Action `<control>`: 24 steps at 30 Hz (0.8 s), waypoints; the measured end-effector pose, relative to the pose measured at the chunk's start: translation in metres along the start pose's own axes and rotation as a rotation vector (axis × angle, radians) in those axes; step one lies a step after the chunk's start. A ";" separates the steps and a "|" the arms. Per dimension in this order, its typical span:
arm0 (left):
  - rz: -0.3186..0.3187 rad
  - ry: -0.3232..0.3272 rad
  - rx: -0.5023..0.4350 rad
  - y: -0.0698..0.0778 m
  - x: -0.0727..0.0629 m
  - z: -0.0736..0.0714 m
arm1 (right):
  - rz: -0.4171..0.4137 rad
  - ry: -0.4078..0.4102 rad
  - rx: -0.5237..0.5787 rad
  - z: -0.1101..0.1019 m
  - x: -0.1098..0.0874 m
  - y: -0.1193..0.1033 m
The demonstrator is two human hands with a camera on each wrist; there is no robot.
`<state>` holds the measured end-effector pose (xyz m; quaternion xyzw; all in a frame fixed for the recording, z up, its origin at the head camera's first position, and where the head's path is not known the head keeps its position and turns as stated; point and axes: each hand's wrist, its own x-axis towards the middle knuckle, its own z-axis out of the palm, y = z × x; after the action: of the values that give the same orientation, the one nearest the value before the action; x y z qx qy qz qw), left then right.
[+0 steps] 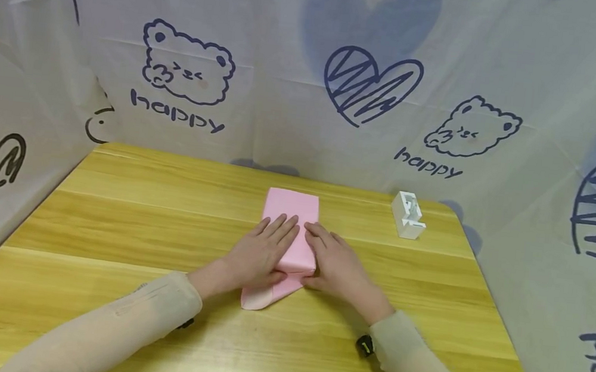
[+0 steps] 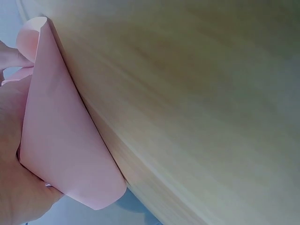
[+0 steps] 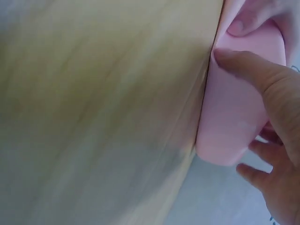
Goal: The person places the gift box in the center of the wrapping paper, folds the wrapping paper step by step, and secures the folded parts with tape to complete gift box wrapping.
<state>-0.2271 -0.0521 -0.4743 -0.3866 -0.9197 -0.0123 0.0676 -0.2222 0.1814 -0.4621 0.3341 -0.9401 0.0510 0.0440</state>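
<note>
We see the pink parcel [image 1: 299,254] mid-tabletop [image 1: 111,222]; the left hand [image 1: 261,253] lies across its top, fingers straight; the right hand [image 1: 341,266] clasps nothing, relaxed fingers against its side; both, we judge, steady it because the loose near flap [image 1: 264,299] might spring open.

Left fingers [image 1: 285,229] lie on pink package [image 1: 293,202]; right fingers [image 1: 320,232] at its right edge; white block [image 1: 407,215] farther right.
</note>
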 end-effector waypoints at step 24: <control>-0.008 -0.030 0.003 -0.002 0.000 -0.003 | -0.181 0.273 0.159 -0.015 -0.064 -0.039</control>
<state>-0.2279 -0.0537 -0.4709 -0.3828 -0.9222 -0.0054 0.0542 -0.1477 0.1927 -0.4522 0.4097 -0.8846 0.1660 0.1488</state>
